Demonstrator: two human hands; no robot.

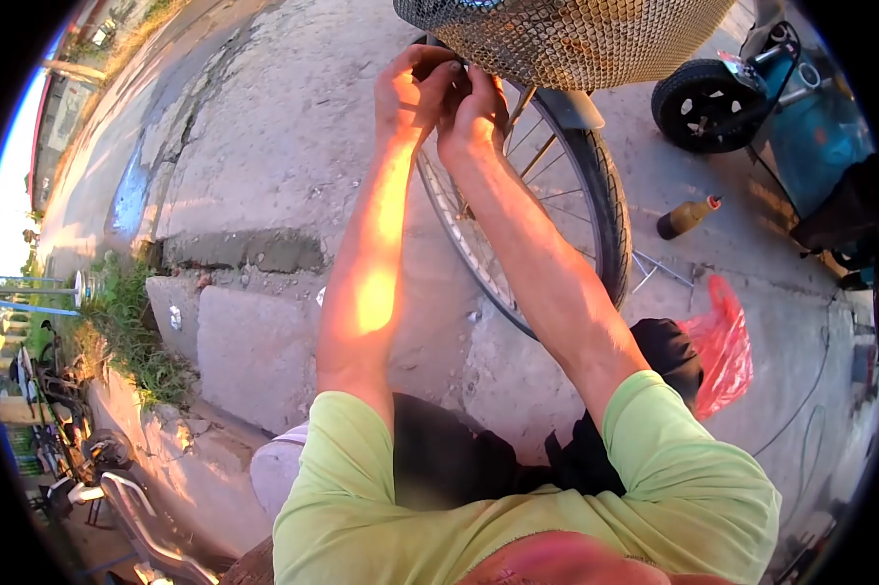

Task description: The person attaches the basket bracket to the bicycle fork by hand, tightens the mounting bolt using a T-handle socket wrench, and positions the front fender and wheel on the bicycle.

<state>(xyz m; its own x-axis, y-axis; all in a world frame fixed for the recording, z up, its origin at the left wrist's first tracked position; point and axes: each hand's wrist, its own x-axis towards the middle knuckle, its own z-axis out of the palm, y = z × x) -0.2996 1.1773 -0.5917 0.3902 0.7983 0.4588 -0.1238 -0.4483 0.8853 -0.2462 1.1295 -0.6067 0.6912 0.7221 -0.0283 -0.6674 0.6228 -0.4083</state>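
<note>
The left hand [408,96] and right hand [477,117] meet at the left of the bicycle wheel [610,210], beside the mesh basket [576,39]. Right of the wheel is a bottle [688,216]; a plastic bag [724,349] lies nearer the person.

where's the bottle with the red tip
In the head view, the bottle is on the concrete right of the bicycle wheel, between the small black wheel and the red plastic bag.
</note>
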